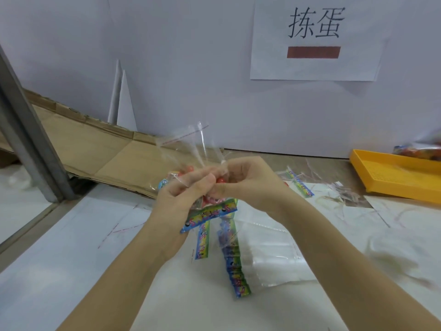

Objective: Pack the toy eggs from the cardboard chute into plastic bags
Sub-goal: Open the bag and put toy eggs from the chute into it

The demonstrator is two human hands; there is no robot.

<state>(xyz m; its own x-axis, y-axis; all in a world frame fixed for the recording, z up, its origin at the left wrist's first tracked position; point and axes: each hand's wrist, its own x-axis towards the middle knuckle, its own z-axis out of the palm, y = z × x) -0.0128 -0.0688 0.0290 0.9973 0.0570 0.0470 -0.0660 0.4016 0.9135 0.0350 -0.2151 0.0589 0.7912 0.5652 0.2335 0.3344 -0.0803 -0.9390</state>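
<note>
My left hand (183,194) and my right hand (248,180) meet above the middle of the table, both gripping a clear plastic bag (191,142) whose open flap sticks up. Red toy eggs (220,180) show between my fingers inside the bag. A colourful printed card (210,215) hangs under my left hand. The cardboard chute (95,144) slopes down from the left wall towards my hands; no eggs are visible on it.
Several flat bags with colourful cards (235,261) lie on the white table below my hands. A yellow tray (396,173) sits at the right, with packed bags (420,150) behind it. A grey metal post (31,139) stands at the left.
</note>
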